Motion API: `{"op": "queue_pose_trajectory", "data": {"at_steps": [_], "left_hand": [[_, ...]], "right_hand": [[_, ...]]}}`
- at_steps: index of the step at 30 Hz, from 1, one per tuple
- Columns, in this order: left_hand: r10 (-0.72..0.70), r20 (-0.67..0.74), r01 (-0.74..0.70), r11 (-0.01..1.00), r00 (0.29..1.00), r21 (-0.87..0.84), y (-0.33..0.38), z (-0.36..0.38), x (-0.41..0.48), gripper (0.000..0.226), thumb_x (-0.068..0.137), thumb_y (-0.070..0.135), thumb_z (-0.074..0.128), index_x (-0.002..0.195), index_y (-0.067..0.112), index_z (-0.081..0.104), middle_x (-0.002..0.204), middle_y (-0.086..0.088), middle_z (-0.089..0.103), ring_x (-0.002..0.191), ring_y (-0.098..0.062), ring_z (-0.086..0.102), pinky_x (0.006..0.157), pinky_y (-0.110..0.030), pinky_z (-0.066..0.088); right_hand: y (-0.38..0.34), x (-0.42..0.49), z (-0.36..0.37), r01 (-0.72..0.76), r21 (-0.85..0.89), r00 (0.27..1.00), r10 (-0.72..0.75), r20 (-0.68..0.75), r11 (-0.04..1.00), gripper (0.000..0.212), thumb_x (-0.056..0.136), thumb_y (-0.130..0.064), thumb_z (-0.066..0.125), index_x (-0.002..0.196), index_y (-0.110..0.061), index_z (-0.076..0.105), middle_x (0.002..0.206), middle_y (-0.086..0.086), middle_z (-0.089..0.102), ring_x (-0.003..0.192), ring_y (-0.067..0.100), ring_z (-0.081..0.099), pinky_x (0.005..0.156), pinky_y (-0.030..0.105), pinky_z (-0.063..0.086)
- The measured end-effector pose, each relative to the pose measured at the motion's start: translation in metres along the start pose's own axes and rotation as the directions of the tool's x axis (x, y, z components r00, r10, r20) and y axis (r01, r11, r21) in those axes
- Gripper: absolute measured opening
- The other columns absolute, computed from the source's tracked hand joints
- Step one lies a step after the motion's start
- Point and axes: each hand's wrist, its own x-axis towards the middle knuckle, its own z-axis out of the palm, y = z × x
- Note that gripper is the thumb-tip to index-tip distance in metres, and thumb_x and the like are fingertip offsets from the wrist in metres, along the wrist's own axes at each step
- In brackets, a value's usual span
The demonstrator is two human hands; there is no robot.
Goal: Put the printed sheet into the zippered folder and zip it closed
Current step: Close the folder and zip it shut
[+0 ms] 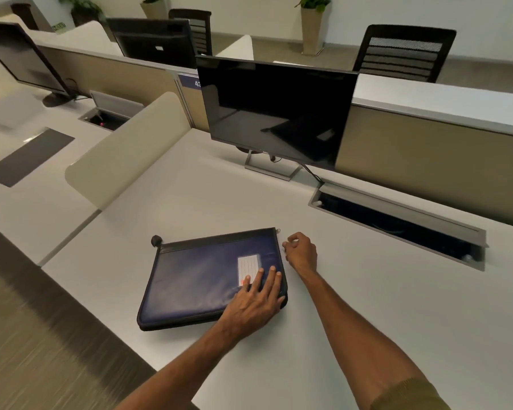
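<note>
A dark blue zippered folder (196, 276) with black edging lies flat on the white desk (367, 306), with a white lined label card (248, 269) on its front. My left hand (256, 300) rests palm down on the folder's near right corner, fingers spread over the label's edge. My right hand (301, 251) sits just off the folder's right edge, fingers curled near the zipper track; whether it pinches anything is unclear. A small metal zipper pull (277, 230) shows at the far right corner. No printed sheet is visible.
A dark monitor (276, 110) on a metal stand rises behind the folder. An open cable tray (397, 223) is sunk into the desk at the right. A curved beige divider (125, 152) stands to the left. The desk's near edge runs diagonally at the lower left.
</note>
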Motion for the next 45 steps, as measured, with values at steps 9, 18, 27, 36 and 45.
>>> {"op": "queue_pose_trajectory", "data": {"at_steps": [9, 18, 27, 36, 45], "left_hand": [[-0.034, 0.026, 0.033, 0.999, 0.999, 0.03, 0.033, -0.015, 0.019, 0.071, 0.117, 0.048, 0.018, 0.171, 0.007, -0.004, 0.179, -0.023, -0.004, 0.165, -0.051, 0.008, 0.129, -0.068, 0.027], [-0.034, -0.036, 0.037, 0.995, 0.999, 0.089, 0.084, -0.051, 0.039, 0.058, 0.119, 0.028, 0.035, 0.167, -0.001, 0.02, 0.174, -0.034, 0.016, 0.154, -0.059, 0.034, 0.109, -0.064, 0.055], [0.01, -0.09, -0.007, 0.999, 0.996, 0.036, 0.096, -0.074, 0.055, 0.048, 0.116, 0.034, 0.038, 0.145, -0.002, 0.052, 0.143, -0.023, 0.058, 0.113, -0.042, 0.071, 0.086, -0.049, 0.06], [-0.209, -0.136, 0.197, 0.975, 0.968, -0.101, -0.045, -0.043, 0.032, 0.055, 0.112, 0.04, 0.042, 0.157, 0.008, 0.04, 0.165, -0.014, 0.038, 0.155, -0.035, 0.036, 0.125, -0.047, 0.037], [-0.184, -0.042, 0.157, 0.92, 0.982, -0.36, -0.122, -0.012, -0.002, 0.071, 0.108, 0.043, 0.049, 0.167, 0.014, 0.021, 0.154, -0.017, 0.049, 0.14, -0.039, 0.05, 0.106, -0.053, 0.054]], "right_hand": [[0.062, -0.06, -0.022, -0.1, 0.1, 0.995, 0.101, -0.003, 0.99, 0.023, 0.106, -0.008, 0.057, 0.124, -0.004, 0.072, 0.123, 0.016, 0.076, 0.109, 0.033, 0.075, 0.096, 0.037, 0.063], [0.11, -0.138, -0.032, -0.384, 0.503, 0.923, 0.299, 0.243, 0.774, 0.023, 0.096, 0.003, 0.06, 0.113, 0.002, 0.076, 0.107, 0.025, 0.08, 0.094, 0.037, 0.08, 0.085, 0.039, 0.066], [0.092, -0.164, 0.025, -0.494, 0.613, 0.869, 0.331, 0.367, 0.617, 0.028, 0.105, -0.011, 0.06, 0.127, 0.004, 0.068, 0.124, 0.029, 0.075, 0.102, 0.041, 0.077, 0.096, 0.051, 0.063], [0.081, -0.149, -0.002, -0.424, 0.093, 0.874, 0.434, -0.22, 0.901, 0.041, 0.097, -0.04, 0.071, 0.112, -0.002, 0.07, 0.114, 0.017, 0.078, 0.11, 0.035, 0.074, 0.095, 0.039, 0.06], [0.045, -0.15, 0.013, -0.418, 0.049, 0.841, 0.406, -0.358, 0.907, 0.036, 0.093, -0.016, 0.075, 0.128, -0.008, 0.068, 0.131, 0.013, 0.072, 0.119, 0.034, 0.07, 0.101, 0.038, 0.057]]}}
